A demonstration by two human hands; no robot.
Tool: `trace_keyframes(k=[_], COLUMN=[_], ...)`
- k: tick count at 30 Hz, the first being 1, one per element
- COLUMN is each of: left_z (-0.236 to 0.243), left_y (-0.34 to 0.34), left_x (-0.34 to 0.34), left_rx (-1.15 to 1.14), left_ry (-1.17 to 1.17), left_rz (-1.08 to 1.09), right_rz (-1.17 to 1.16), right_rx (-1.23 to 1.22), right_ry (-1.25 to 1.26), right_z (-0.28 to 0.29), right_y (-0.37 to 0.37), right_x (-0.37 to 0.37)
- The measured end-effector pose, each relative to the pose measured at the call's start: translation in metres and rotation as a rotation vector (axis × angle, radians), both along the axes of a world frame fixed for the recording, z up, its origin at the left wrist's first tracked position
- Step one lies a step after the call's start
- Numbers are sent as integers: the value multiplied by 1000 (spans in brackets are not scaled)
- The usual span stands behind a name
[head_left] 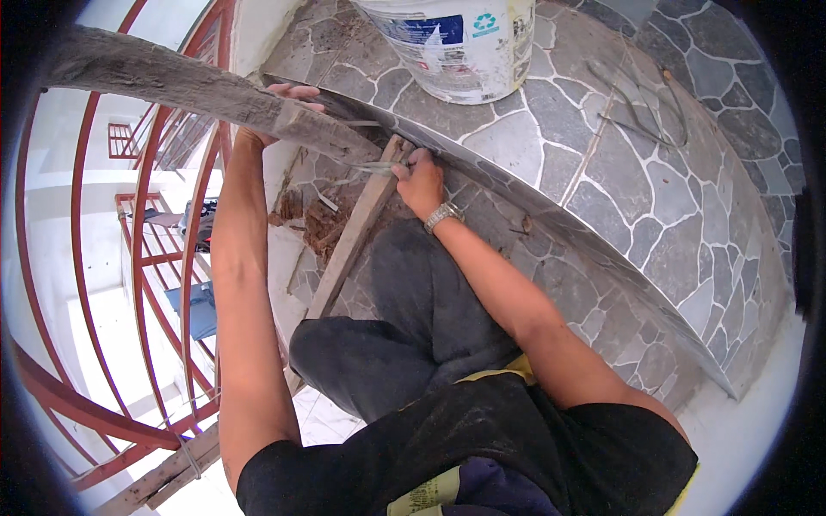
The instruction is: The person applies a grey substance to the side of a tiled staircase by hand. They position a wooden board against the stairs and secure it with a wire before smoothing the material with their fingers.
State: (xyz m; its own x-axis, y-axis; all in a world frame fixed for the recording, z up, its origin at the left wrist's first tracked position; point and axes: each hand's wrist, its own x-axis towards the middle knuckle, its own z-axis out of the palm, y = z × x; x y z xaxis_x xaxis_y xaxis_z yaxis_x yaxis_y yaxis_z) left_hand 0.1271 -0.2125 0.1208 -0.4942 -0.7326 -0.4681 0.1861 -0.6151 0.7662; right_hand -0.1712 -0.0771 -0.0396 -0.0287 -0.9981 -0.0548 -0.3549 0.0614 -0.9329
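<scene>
A thick, rough, cement-stained wooden beam [172, 79] slants in from the upper left. My left hand [288, 96] is wrapped round it near its lower end, with fingers over the far side and the palm partly hidden. A narrower wooden strut [357, 228] leans up from beside my knee to meet the beam's end. Where the two pieces meet, a pale, thin cord [376, 165] passes across the wood. My right hand [422, 182], with a metal watch on the wrist, is closed on the cord by the strut's top; its fingertips are partly hidden.
A stone-patterned step with a raised edge [516, 185] curves past my right hand. On it stand a white bucket [460, 52] and a bent metal rod [658, 129]. Brown rubble [325, 222] lies beside the strut. Red metal railings [151, 258] rise on the left.
</scene>
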Motion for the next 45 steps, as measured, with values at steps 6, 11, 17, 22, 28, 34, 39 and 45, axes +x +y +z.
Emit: trace_keyframes(k=[6,11,17,22,28,34,39,45], left_z=[-12,-44,-85,-13,-58,-84,-95,-90], left_y=[1,21,151,213,114,88,88,105], left_x=[-6,3,-34,-223,-269,-271,-268,-276], left_rx=[25,-188,-300,-269,-157,-47,-150,-304], left_ry=[28,157,-373,-484,-437,-399,-324,-583], left_rz=[73,562,1437,601,783,1144,1311,1275], right_rz=[69,88,61,19,89,38,69,3], right_rx=[3,-71,-41,-56,-422,-76,-1,126], right_ry=[-8,-87,-62,-113,3,-206,-210,-179], right_z=[18,19,13,1,-13,0,-1,-23], right_y=[5,4,5,6,-1,0,-2,-7], right_x=[-10,-11,-11,-2,-8,-11,-5,2])
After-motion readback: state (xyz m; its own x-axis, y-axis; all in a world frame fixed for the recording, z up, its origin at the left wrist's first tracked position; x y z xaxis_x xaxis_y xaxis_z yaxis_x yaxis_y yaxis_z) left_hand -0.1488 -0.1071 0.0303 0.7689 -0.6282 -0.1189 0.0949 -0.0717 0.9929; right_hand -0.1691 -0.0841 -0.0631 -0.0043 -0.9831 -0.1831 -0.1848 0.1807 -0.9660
